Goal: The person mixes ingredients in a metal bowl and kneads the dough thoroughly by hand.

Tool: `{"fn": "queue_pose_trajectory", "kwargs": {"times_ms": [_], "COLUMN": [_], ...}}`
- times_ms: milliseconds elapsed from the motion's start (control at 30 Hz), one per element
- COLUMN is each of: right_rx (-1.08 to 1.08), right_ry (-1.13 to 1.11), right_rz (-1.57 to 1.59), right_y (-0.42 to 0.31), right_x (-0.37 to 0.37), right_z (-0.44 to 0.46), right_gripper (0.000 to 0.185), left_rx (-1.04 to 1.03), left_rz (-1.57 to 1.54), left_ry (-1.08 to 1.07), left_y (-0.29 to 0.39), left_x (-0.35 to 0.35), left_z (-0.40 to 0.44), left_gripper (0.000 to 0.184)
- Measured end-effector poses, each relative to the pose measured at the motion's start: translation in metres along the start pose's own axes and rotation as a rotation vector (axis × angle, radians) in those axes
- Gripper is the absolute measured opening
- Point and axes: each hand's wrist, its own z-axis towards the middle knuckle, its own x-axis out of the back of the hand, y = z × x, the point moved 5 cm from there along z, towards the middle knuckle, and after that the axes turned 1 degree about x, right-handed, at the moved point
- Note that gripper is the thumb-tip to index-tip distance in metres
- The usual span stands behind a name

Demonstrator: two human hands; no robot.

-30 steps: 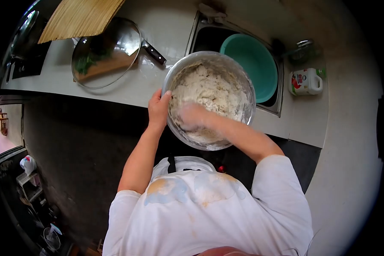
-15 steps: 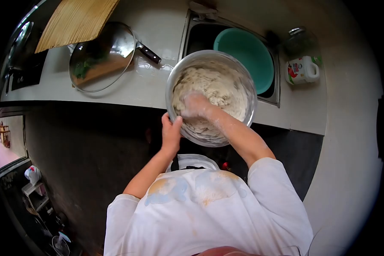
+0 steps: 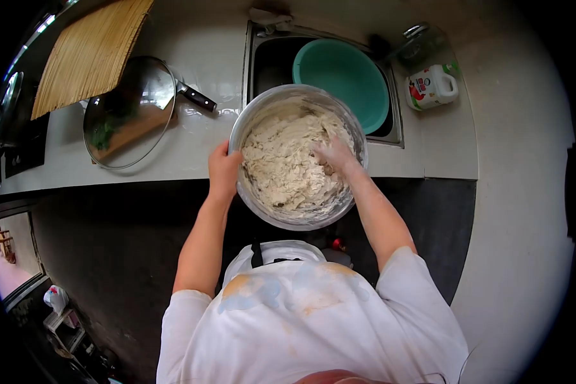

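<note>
A wide metal bowl stands at the counter's front edge, partly in front of the sink. Inside it lies pale, shaggy dough, with flour smeared up the walls. My left hand is closed on the bowl's left rim, thumb over the edge. At the right side of the bowl my right hand is down in the dough, dusted white with flour. Motion blur and the dough obscure its fingers, so I cannot tell whether they are spread or closed.
A green basin sits in the sink behind the bowl. To the left, a glass lid covers a board with greens; a knife and a bamboo mat lie near it. A white jug and a glass jar stand right.
My right hand has moved from the left part of the bowl to its right side. My left hand has shifted up along the left rim. The view has turned slightly.
</note>
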Motion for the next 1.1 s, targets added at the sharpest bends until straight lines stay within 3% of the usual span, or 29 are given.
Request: {"fn": "queue_pose_trajectory", "kwargs": {"times_ms": [67, 133, 167, 233, 367, 500, 600, 667, 767, 833, 933, 1000, 1067, 1100], "right_rx": [-0.001, -0.125, -0.129, 0.185, 0.176, 0.285, 0.092, 0.189, 0.153, -0.043, -0.118, -0.137, 0.028, 0.024], "right_ry": [-0.267, -0.357, -0.359, -0.471, -0.555, -0.549, -0.627, -0.331, -0.151, 0.041, 0.013, -0.101, -0.433, -0.34], "right_rz": [-0.163, -0.557, -0.552, -0.795, -0.955, -0.978, -0.868, -0.587, -0.584, -0.243, -0.047, -0.092, -0.73, -0.657], "right_y": [-0.033, -0.022, -0.027, -0.048, -0.055, -0.081, -0.047, -0.003, 0.018, 0.04, 0.04, 0.035, -0.035, -0.059], "right_x": [-0.025, -0.057, -0.069, -0.093, -0.08, -0.048, -0.017, 0.014, 0.019, 0.023, 0.019, -0.01, -0.061, -0.075], "right_z": [0.016, 0.029, 0.023, 0.005, 0.018, 0.064, 0.063, 0.052, -0.005, -0.018, 0.031, 0.09, 0.098, 0.088], "right_gripper": [0.051, 0.057, 0.057, 0.061, 0.064, 0.057, 0.053, 0.049, 0.049, 0.05, 0.045, 0.042, 0.043, 0.041], "left_rx": [-0.003, 0.016, 0.022, 0.023, -0.007, 0.028, 0.043, 0.032, 0.032, -0.021, 0.009, -0.022, -0.044, -0.045], "left_rz": [-0.118, -0.114, -0.152, -0.131, -0.189, -0.198, -0.237, -0.265, -0.315, -0.323, -0.278, -0.251, -0.216, -0.201], "left_ry": [0.122, 0.143, 0.198, 0.257, 0.22, 0.226, 0.241, 0.235, 0.273, 0.24, 0.15, 0.144, 0.138, 0.155], "left_y": [-0.006, -0.013, -0.018, -0.024, -0.024, -0.029, -0.028, -0.026, -0.024, -0.016, -0.011, -0.02, -0.022, -0.02], "left_x": [0.001, -0.001, -0.002, 0.002, 0.001, 0.001, 0.002, 0.001, 0.0, -0.003, -0.004, -0.002, 0.0, -0.001], "left_z": [-0.011, -0.017, -0.022, -0.032, -0.032, -0.031, -0.033, -0.033, -0.036, -0.036, -0.032, -0.027, -0.027, -0.029], "left_gripper": [0.036, 0.037, 0.038, 0.041, 0.04, 0.041, 0.043, 0.044, 0.047, 0.052, 0.055, 0.054, 0.054, 0.055]}}
